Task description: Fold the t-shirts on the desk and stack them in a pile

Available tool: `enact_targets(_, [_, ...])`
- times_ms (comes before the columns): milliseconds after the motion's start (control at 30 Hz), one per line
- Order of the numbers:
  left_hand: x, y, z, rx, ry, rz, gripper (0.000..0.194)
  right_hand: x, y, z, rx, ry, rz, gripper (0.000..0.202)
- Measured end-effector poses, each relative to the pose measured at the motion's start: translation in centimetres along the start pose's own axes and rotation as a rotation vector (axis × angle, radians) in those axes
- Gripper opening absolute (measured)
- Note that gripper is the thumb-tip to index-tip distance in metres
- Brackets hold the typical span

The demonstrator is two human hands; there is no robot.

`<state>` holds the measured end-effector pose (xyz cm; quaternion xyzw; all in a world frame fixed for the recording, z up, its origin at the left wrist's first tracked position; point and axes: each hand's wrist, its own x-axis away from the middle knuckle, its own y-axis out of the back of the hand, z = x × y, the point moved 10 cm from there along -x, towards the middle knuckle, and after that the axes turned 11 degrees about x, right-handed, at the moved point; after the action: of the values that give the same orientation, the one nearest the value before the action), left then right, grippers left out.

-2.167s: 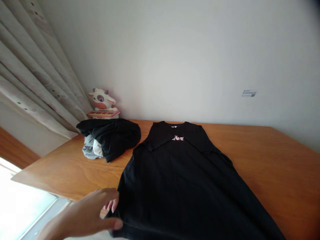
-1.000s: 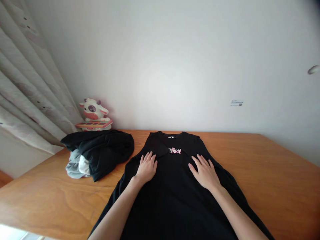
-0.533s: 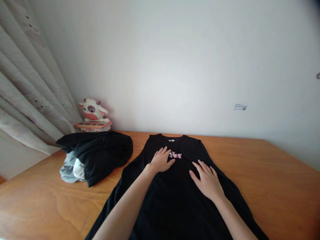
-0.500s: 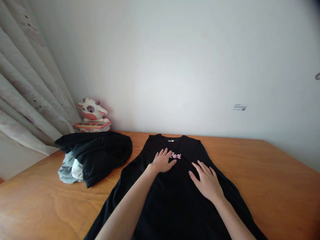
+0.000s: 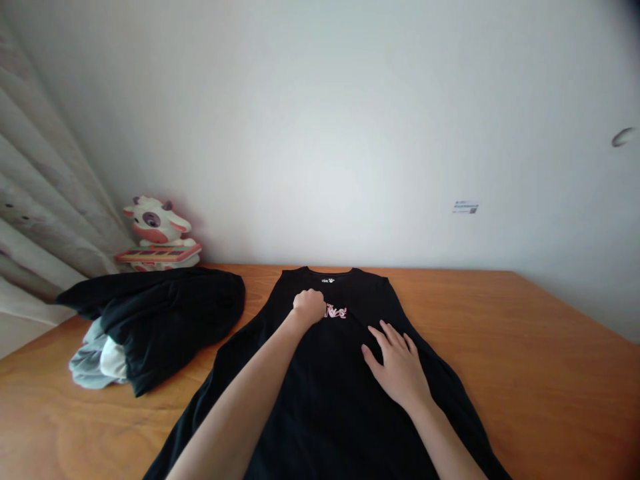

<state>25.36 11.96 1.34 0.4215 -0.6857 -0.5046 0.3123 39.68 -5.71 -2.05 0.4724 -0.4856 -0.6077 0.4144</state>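
A black shirt [image 5: 330, 393] lies spread on the wooden table, its neckline at the far side. Pink-and-white lettering [image 5: 336, 312] marks its chest, and a small white print shows inside the collar. Just left of the lettering, my left hand [image 5: 309, 305] is closed on the shirt's chest with the knuckles up; the fingertips are hidden, so any fabric in them cannot be made out. My right hand [image 5: 399, 365] lies open on the chest, right of and nearer than the lettering, fingers spread over the cloth.
Left of the shirt is a heap of black clothing [image 5: 175, 327] with grey and white cloth under it. Behind it stands a cow-shaped toy keyboard [image 5: 159, 233] beside a pale curtain [image 5: 45, 167]. A wall [image 5: 325, 133] backs the wooden table [image 5: 540, 373].
My left hand has gone from spread fingers to a closed fist near the lettering. My right hand stays open on the shirt. The view has shifted slightly to the right.
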Motion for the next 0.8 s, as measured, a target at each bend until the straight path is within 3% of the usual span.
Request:
enact_targets(133, [-0.2,0.8,0.8,0.09,0.063,-0.104,0.053,0.0,0.1,0.1,-0.001,-0.005,0.001,0.056])
enact_targets(200, [0.1,1.4,1.8,0.128,0.067,-0.158,0.05,0.1,0.2,0.1,0.001,0.0,-0.006,0.056])
enact_targets(367, [1.5,2.2,7.6,0.203,0.092,-0.148,0.043,0.2,0.1,0.0,0.002,0.01,-0.028,0.056])
enact_targets(500, [3.8,1.6,11.0,0.249,-0.021,-0.087,0.044,0.2,-0.1,0.0,0.025,0.013,-0.061,0.054])
enact_targets(633, [5.9,1.2,11.3,0.204,-0.149,-0.164,0.049,0.1,-0.2,0.0,0.041,0.021,-0.079,0.052])
enact_targets(800, [7.7,4.0,9.7,0.158,-0.207,-0.431,0.033,0.0,-0.1,0.0,0.068,0.02,-0.071,0.054])
